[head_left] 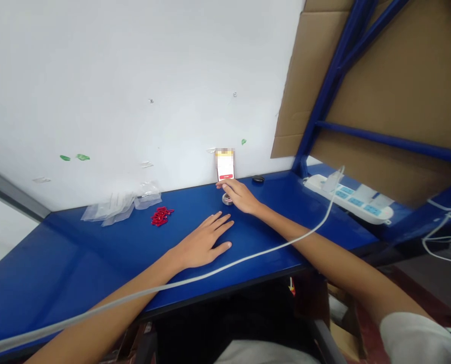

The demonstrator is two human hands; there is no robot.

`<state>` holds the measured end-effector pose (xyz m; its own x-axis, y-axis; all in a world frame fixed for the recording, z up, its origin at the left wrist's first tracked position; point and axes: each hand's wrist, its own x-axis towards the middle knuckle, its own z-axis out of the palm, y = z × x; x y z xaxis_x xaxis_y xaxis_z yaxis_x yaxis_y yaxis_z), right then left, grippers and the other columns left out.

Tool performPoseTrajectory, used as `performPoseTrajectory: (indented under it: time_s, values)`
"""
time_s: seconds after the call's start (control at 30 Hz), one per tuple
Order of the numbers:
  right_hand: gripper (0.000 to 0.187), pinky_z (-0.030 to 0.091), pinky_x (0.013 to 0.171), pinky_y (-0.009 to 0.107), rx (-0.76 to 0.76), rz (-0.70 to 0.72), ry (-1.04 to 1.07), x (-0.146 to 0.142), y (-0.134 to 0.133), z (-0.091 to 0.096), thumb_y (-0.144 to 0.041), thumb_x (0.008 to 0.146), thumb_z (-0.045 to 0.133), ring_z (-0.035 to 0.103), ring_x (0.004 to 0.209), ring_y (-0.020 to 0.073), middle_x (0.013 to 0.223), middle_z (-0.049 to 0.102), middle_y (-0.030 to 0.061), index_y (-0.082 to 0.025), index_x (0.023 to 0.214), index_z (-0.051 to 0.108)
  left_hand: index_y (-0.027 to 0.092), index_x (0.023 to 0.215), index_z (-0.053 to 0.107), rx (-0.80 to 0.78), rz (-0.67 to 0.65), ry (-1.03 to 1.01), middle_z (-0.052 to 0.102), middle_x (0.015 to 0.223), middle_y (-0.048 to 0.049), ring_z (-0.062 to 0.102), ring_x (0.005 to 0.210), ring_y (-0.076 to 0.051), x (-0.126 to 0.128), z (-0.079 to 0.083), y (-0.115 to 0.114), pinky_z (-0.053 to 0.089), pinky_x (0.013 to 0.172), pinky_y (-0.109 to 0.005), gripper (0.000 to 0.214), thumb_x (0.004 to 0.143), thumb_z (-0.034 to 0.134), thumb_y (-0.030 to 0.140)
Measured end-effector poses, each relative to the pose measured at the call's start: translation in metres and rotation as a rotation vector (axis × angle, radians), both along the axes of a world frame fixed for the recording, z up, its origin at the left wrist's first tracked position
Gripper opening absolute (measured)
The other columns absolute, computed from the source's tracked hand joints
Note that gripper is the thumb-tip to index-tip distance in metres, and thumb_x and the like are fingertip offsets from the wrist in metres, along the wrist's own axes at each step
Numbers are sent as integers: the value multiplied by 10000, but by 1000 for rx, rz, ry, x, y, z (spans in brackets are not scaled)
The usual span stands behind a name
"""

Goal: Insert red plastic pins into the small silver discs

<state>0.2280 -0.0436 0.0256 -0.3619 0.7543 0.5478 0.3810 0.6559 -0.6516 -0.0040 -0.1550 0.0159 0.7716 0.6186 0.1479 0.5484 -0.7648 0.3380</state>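
My left hand (204,241) lies palm down on the blue table, open, fingers spread and holding nothing. My right hand (241,195) reaches to the back of the table, fingers stretched out in front of the lower edge of a phone (226,166). The phone leans upright against the white wall with its screen lit. Whether a fingertip touches the screen I cannot tell. Just under the right hand is a small round roll (227,200), perhaps of tape, partly covered by the fingers. Left of my left hand is a small heap of red, thin pieces (160,216).
Clear plastic bags (113,208) lie along the wall at the left. A black oval object (258,179) sits right of the phone. A white power strip (348,198) is at the right. Its white cable (248,257) crosses in front of both forearms. Blue framing (323,91) rises at right.
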Motion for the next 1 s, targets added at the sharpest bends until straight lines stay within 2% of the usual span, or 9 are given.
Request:
performPoseTrajectory:
  time_s: [0.13, 0.2, 0.27, 0.37, 0.5, 0.67, 0.8, 0.9, 1.0]
  values:
    - [364, 521, 1124, 452, -13, -39, 42, 10, 9, 3, -381, 1153, 418, 728, 1221, 263, 1262, 789, 78, -244, 1252, 740, 250, 1519, 643, -17, 87, -134, 602, 1631, -92, 487, 1571, -277, -1, 5, 4, 395, 1316, -495, 465, 1142, 489, 471]
    - [324, 528, 1125, 473, -7, -34, -43, 20, 13, 6, -338, 1122, 475, 725, 1221, 275, 1305, 772, 102, -221, 1282, 731, 248, 1367, 720, -7, 134, -219, 726, 1449, -86, 631, 1396, -266, -4, 8, 9, 488, 1223, -472, 355, 1125, 521, 414]
    - [325, 531, 1135, 495, 6, 43, -219, 33, 15, 9, -329, 1052, 621, 712, 1245, 297, 1371, 744, 122, -220, 1344, 716, 257, 1231, 754, 12, 186, -274, 785, 1294, -63, 694, 1245, -261, -10, 11, 17, 536, 1131, -461, 280, 1109, 534, 379]
    - [475, 540, 1139, 527, -2, 126, -395, 51, 16, 14, -370, 958, 785, 696, 1289, 335, 1451, 706, 135, -248, 1409, 699, 254, 1096, 765, 67, 294, -302, 810, 1180, -46, 713, 1141, -269, -21, 16, 31, 541, 1066, -461, 265, 1094, 521, 359]
    - [555, 581, 1073, 541, -60, 108, -455, 59, 17, 16, -399, 946, 806, 730, 1211, 342, 1386, 730, 152, -233, 1458, 671, 225, 1056, 762, 144, 430, -277, 813, 1165, -75, 705, 1140, -293, -43, 24, 51, 519, 1077, -462, 274, 1062, 522, 357]
    - [550, 603, 1025, 499, -93, 110, -488, 58, 19, 16, -388, 943, 800, 754, 1164, 329, 1328, 755, 155, -207, 1448, 678, 181, 1139, 742, 255, 631, -226, 783, 1222, -144, 669, 1191, -338, -87, 38, 74, 479, 1105, -484, 396, 1067, 480, 469]
    - [532, 590, 1014, 504, -102, 105, -459, 57, 19, 16, -456, 930, 821, 758, 1132, 336, 1274, 785, 148, -210, 1391, 719, 176, 1061, 741, 218, 766, -234, 782, 1155, -136, 691, 1058, -320, -116, 44, 86, 500, 1014, -446, 456, 1054, 430, 508]
    - [546, 571, 1035, 504, -102, 115, -466, 57, 18, 15, -493, 901, 841, 747, 1148, 339, 1253, 791, 135, -223, 1365, 739, 191, 1020, 744, 165, 795, -264, 794, 1101, -106, 704, 987, -294, -119, 41, 89, 503, 955, -403, 460, 1046, 431, 528]
    - [588, 551, 1067, 496, -86, 108, -458, 53, 18, 12, -495, 875, 856, 722, 1202, 343, 1326, 763, 138, -226, 1383, 732, 198, 1022, 745, 171, 736, -274, 801, 1118, -101, 708, 1017, -295, -108, 36, 87, 498, 968, -397, 435, 1042, 458, 524]
